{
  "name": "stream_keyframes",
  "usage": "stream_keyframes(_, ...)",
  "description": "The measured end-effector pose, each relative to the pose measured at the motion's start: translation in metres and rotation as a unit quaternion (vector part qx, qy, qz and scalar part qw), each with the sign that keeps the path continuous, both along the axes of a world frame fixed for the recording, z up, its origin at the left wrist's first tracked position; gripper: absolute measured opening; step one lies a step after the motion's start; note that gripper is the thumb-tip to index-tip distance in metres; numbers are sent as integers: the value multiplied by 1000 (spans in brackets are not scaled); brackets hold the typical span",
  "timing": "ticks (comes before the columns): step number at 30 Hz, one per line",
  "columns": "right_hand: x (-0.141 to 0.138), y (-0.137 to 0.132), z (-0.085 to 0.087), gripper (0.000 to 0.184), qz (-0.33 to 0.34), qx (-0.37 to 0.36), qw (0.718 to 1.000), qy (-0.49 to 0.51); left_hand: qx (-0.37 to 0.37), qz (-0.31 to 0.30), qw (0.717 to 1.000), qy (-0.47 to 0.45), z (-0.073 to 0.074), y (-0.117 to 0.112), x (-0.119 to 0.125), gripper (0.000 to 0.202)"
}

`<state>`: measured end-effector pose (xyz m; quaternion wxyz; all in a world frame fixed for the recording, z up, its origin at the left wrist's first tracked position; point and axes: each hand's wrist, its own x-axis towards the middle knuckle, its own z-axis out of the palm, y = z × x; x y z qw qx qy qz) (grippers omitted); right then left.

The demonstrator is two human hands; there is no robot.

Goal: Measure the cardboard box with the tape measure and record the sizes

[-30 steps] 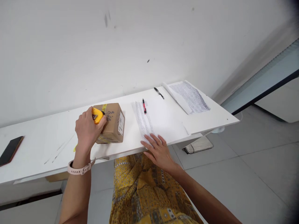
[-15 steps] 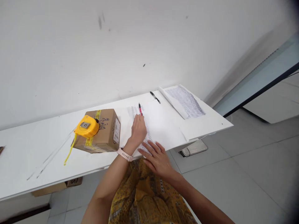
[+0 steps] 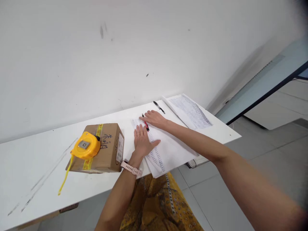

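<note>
My left hand (image 3: 142, 141) lies flat and open on the left edge of a printed paper sheet (image 3: 166, 149) on the white table (image 3: 36, 170). My right hand (image 3: 155, 118) reaches across the sheet, fingers spread, its fingertips touching a red and black pen (image 3: 145, 123) that lies on the paper. Left of my left hand stands a small cardboard box (image 3: 106, 149), and a yellow tape measure (image 3: 84, 148) rests on top of it with its yellow strap hanging down the side.
A black pen (image 3: 159, 106) lies further back on the table. A stack of printed papers (image 3: 190, 110) sits at the table's right end. A wall runs behind the table, and grey floor tiles lie to the right. Another cardboard box sits under the table.
My left hand let go of the tape measure on the box and moved right onto the paper. My right hand moved from the paper's near edge up to the red pen.
</note>
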<state>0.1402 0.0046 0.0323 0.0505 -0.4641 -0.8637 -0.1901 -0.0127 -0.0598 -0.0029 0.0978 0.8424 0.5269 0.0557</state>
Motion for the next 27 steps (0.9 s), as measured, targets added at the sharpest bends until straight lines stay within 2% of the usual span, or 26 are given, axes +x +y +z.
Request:
stream_keyframes(3, -3, 23, -15, 26, 70, -26, 993, -87, 3, 0, 1000, 9, -1, 1, -1, 111)
stream_keyframes(6, 11, 25, -17, 25, 93, -37, 991, -85, 1, -3, 1000, 11, -1, 1, -2, 108)
stream_keyframes(8, 22, 20, -14, 22, 59, -31, 998, -6, -3, -6, 1000, 9, 0, 1, -2, 106)
stream_keyframes(10, 27, 11, -11, 17, -40, -1, 986, 162, -9, -8, 1000, 5, 1, 1, -2, 104)
stream_keyframes(11, 27, 6, -11, 16, -95, 12, 957, 273, -13, -9, 1000, 4, 2, 1, -2, 102)
stream_keyframes(12, 24, 1, -12, 16, -137, 13, 911, 388, -16, -10, 1000, 2, 3, 1, -2, 101)
stream_keyframes(13, 21, -3, -15, 16, -161, -4, 852, 498, -18, -11, 1000, -1, 4, 1, -3, 99)
stream_keyframes(15, 12, -8, -23, 20, -153, -86, 729, 662, -18, -14, 1000, -8, 5, 0, -3, 95)
stream_keyframes(16, 7, -9, -28, 22, -135, -134, 680, 708, -16, -15, 1000, -10, 6, -1, -4, 93)
stream_keyframes(17, 4, -9, -32, 23, -120, -170, 645, 735, -14, -16, 1000, -12, 7, -1, -4, 92)
stream_keyframes(18, 2, -8, -37, 24, -111, -194, 625, 748, -13, -17, 1000, -13, 7, -1, -4, 91)
stream_keyframes(19, 0, -6, -40, 23, -107, -203, 619, 752, -13, -18, 1000, -12, 7, -2, -4, 90)
stream_keyframes(21, 1, -4, -44, 21, -111, -192, 632, 742, -13, -18, 1000, -10, 7, -2, -4, 91)
stream_keyframes(25, 5, -4, -43, 24, -137, -146, 703, 682, -5, -16, 1000, -5, 4, -2, -4, 91)
stream_keyframes(27, 6, -5, -41, 23, -146, -139, 727, 656, -2, -17, 1000, -5, 3, -1, -4, 91)
